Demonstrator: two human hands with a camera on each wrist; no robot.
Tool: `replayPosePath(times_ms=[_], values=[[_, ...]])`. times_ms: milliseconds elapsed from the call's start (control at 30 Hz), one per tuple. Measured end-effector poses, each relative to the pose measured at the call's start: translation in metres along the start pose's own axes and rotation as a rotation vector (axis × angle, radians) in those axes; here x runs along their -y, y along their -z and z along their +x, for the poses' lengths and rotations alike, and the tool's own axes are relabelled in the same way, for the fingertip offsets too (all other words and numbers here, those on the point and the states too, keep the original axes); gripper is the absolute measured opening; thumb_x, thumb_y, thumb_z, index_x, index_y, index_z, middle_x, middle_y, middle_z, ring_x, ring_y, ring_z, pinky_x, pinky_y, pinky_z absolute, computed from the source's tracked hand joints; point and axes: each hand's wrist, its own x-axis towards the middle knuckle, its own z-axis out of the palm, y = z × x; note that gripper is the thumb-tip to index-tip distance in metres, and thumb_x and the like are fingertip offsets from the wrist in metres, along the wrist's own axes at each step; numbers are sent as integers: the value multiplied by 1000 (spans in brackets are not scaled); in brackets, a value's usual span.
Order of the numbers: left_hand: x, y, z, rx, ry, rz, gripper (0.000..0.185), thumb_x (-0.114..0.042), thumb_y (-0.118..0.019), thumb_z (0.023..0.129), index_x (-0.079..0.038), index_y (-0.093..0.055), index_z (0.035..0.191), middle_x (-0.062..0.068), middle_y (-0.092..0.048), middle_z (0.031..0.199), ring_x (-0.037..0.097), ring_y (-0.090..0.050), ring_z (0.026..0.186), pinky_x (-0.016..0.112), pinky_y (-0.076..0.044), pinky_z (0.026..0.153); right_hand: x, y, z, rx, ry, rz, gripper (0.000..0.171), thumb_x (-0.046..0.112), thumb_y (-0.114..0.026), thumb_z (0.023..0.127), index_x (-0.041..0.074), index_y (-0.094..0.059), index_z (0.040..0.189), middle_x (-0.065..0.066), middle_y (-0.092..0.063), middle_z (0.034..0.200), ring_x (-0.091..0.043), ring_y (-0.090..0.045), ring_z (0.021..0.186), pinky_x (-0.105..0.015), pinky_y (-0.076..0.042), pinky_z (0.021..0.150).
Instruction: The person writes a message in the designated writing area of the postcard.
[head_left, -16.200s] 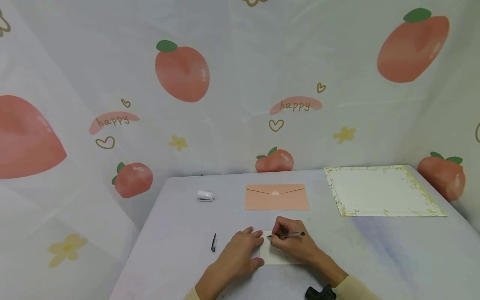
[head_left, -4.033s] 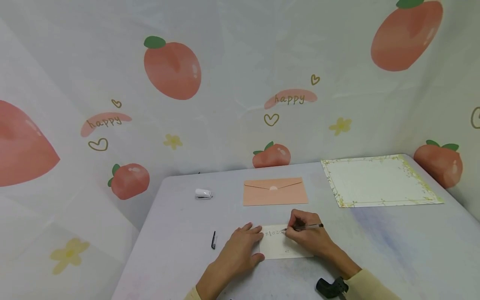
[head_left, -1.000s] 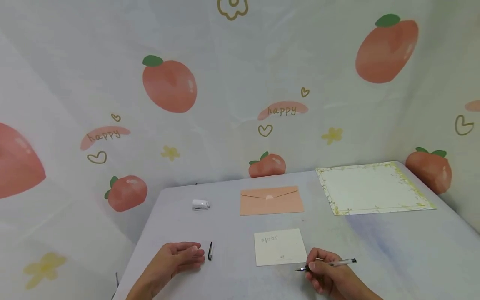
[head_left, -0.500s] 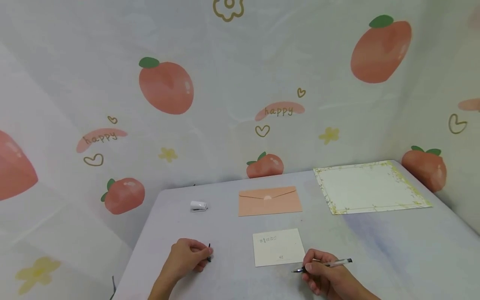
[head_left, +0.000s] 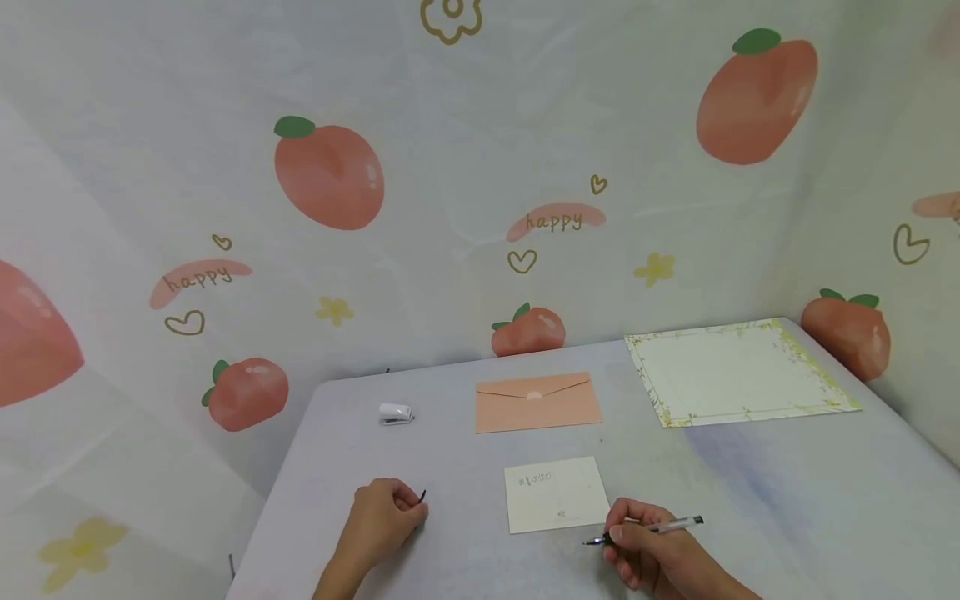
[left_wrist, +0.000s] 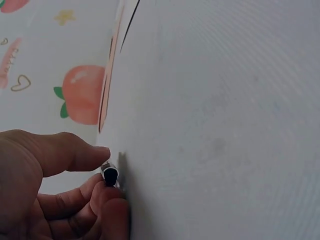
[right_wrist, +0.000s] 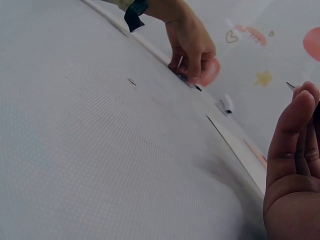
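My left hand [head_left: 380, 517] pinches a black pen cap [left_wrist: 109, 176] between thumb and fingers, low at the tabletop on the left. Only the cap's tip shows past the fingertips in the head view; in the left wrist view its dark end faces the camera. My right hand [head_left: 648, 546] holds a clear-barrelled pen [head_left: 678, 525], its bare tip pointing left, just off the lower right corner of a white card [head_left: 557, 497]. A short line of handwriting runs along the card's upper left, with a small mark near its bottom.
Behind the card lies a peach envelope [head_left: 537, 408] with its flap down. A small white stapler [head_left: 395, 414] stands at the back left. At the back right is a large sheet with a floral border [head_left: 738, 375]. The patterned curtain [head_left: 442, 275] hangs behind the table.
My left hand left the card, moved to the pen cap and now pinches it, the cap tilting. My right hand stopped writing and drew back to the card's lower right with the pen.
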Motion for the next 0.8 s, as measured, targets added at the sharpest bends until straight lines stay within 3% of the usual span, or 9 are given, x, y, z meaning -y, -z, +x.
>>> replayPosePath(times_ms=[200, 500, 633, 800], values=[[-7, 2, -6, 49, -35, -13, 13, -15, -84, 91, -8, -74, 89, -3, -69, 79, 12, -62, 73, 28, -53, 61, 1, -1, -3, -29, -26, 5, 32, 8, -38, 117, 18, -68, 113, 4, -78, 105, -3, -68, 81, -17, -60, 76], [-40, 2, -18, 239, -162, -279, 11, -11, -80, 96, -6, -73, 102, 1, -72, 89, 21, -75, 74, 28, -62, 60, 7, -2, -5, -74, -34, -12, 30, 9, -40, 117, 19, -67, 110, 6, -76, 98, -2, -65, 77, -15, -58, 72], [-58, -5, -21, 252, -248, -332, 11, -11, -80, 97, -5, -75, 105, 0, -74, 93, 23, -77, 78, 27, -64, 63, 11, -2, -4, -95, -14, -46, 29, 8, -40, 117, 18, -66, 110, 6, -75, 97, -3, -63, 76, -15, -57, 70], [-82, -14, -23, 239, -336, -430, 16, -10, -83, 96, -2, -77, 108, 2, -77, 95, 10, -73, 73, 21, -61, 64, 21, -4, 2, -97, 50, -80, 34, 5, -35, 115, 17, -67, 114, 4, -75, 99, -5, -65, 79, -17, -57, 71]])
